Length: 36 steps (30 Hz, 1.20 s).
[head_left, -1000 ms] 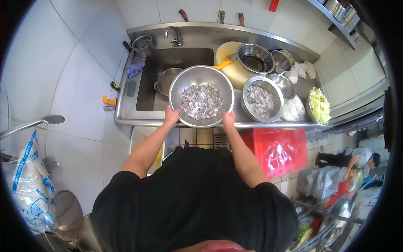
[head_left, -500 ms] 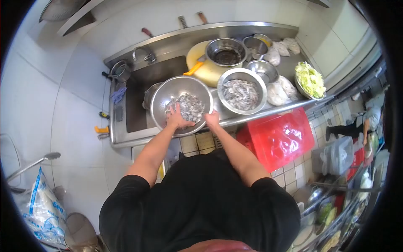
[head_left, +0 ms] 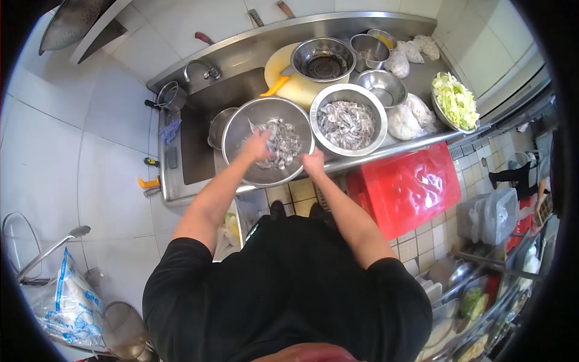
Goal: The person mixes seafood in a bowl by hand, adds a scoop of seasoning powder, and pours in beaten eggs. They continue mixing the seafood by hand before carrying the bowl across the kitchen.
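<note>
A large steel mixing bowl (head_left: 238,148) rests over the sink's right edge and front rim. Grey-white pieces that look like cut squid (head_left: 283,146) fill its right side. My left hand (head_left: 258,146) is down inside the bowl, its fingers curled into the squid and partly covered by it. At the bowl's right side, my right hand (head_left: 313,163) is closed around the rim. Just right of that hand stands a second steel bowl (head_left: 381,133), also heaped with similar squid pieces.
Behind the bowls lie a round cutting board (head_left: 277,63), an orange-handled knife (head_left: 276,85) and a dark-bottomed strainer (head_left: 325,60). Shredded cabbage (head_left: 455,102) fills a bowl at the right. A red lidded bin (head_left: 410,187) stands below the counter. Another person (head_left: 522,175) is at far right.
My left hand has gone from spread fingers on the squid to fingers curled into it, and the pieces have shifted. My right hand still holds the rim. The view has shifted slightly.
</note>
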Each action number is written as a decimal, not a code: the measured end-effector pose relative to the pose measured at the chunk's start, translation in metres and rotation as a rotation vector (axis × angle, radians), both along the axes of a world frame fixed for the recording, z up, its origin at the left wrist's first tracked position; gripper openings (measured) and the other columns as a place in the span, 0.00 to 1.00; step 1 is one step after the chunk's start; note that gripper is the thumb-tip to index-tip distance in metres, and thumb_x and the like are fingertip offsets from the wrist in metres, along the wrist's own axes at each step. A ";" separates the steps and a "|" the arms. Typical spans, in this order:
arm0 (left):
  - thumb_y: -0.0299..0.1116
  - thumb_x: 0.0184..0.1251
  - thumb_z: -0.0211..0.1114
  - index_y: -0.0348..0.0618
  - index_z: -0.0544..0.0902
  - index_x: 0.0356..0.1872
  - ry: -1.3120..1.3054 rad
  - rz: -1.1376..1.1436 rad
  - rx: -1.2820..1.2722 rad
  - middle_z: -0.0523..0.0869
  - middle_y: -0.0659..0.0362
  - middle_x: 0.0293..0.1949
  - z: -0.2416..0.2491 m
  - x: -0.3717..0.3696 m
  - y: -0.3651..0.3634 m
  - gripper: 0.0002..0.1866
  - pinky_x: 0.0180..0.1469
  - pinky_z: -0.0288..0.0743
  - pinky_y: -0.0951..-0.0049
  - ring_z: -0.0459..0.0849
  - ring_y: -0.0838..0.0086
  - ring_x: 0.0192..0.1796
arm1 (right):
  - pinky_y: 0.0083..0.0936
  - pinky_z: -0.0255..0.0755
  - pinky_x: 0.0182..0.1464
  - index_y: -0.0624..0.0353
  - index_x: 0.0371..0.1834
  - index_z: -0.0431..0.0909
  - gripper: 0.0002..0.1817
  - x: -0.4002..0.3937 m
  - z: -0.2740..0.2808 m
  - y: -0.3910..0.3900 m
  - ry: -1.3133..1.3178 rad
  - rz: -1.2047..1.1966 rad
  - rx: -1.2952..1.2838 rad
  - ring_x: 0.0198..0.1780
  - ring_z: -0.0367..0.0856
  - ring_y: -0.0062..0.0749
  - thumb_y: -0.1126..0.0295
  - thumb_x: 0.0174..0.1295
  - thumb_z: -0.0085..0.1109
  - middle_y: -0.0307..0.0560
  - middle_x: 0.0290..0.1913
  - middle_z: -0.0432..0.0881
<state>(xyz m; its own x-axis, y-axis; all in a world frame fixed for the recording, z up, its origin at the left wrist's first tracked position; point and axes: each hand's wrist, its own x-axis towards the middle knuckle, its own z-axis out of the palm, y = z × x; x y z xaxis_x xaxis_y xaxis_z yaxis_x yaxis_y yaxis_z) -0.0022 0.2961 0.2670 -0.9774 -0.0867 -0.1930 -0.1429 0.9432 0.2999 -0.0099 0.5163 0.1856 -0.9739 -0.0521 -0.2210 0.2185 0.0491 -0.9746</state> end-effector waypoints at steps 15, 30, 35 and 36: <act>0.45 0.49 0.74 0.62 0.64 0.74 -0.051 0.086 0.019 0.63 0.40 0.73 -0.065 -0.025 -0.023 0.46 0.66 0.71 0.45 0.72 0.41 0.67 | 0.26 0.75 0.35 0.66 0.41 0.82 0.14 0.015 0.030 -0.005 -0.064 -0.029 0.013 0.31 0.80 0.26 0.80 0.50 0.56 0.42 0.33 0.85; 0.44 0.50 0.75 0.61 0.79 0.63 0.112 -0.395 -0.088 0.70 0.46 0.68 -0.019 -0.014 0.017 0.34 0.67 0.72 0.49 0.73 0.42 0.66 | 0.23 0.76 0.44 0.69 0.48 0.81 0.19 0.026 0.026 0.000 -0.058 -0.103 -0.085 0.40 0.82 0.26 0.81 0.50 0.56 0.43 0.41 0.87; 0.40 0.50 0.74 0.63 0.78 0.62 0.053 -0.660 -0.155 0.68 0.48 0.70 -0.049 -0.001 -0.023 0.33 0.66 0.71 0.45 0.74 0.39 0.63 | 0.24 0.76 0.41 0.68 0.47 0.82 0.18 0.026 0.031 0.002 -0.060 -0.100 -0.088 0.39 0.82 0.25 0.82 0.50 0.57 0.43 0.40 0.86; 0.39 0.50 0.73 0.62 0.78 0.62 -0.019 -0.574 -0.196 0.69 0.48 0.68 -0.047 -0.009 -0.033 0.32 0.66 0.71 0.46 0.74 0.39 0.62 | 0.24 0.76 0.41 0.68 0.47 0.82 0.18 0.025 0.030 0.001 -0.070 -0.091 -0.111 0.39 0.82 0.26 0.82 0.50 0.57 0.43 0.40 0.86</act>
